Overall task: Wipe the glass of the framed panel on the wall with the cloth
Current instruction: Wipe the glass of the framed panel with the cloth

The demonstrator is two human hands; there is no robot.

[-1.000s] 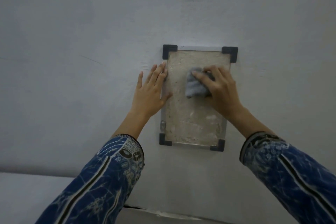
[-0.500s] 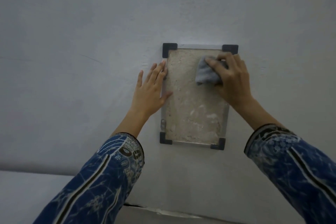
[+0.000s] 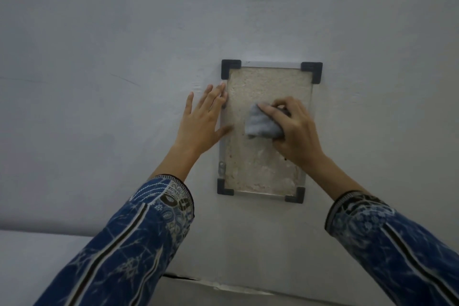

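Wiping: you are pressing the cloth (image 3: 263, 125) on the glass (image 3: 260, 156), about mid-panel.
Right hand (image 3: 294, 131): you are bunching the cloth under curled fingers, gripping it against the pane.
Left hand (image 3: 202, 119): you are spreading it flat, fingers on the wall (image 3: 99, 57), thumb reaching onto the panel's (image 3: 269, 129) left edge.
Panel: it is hanging upright on the wall, dark corner (image 3: 231, 67) clips at each end.
Handling: the cloth is looking soft and light, so a wadded grip is suiting it; the glass is likely stiff, slick and fragile, so you are better pressing evenly and bracing the frame edge.
Remaining: the lower part is looking blotchy.
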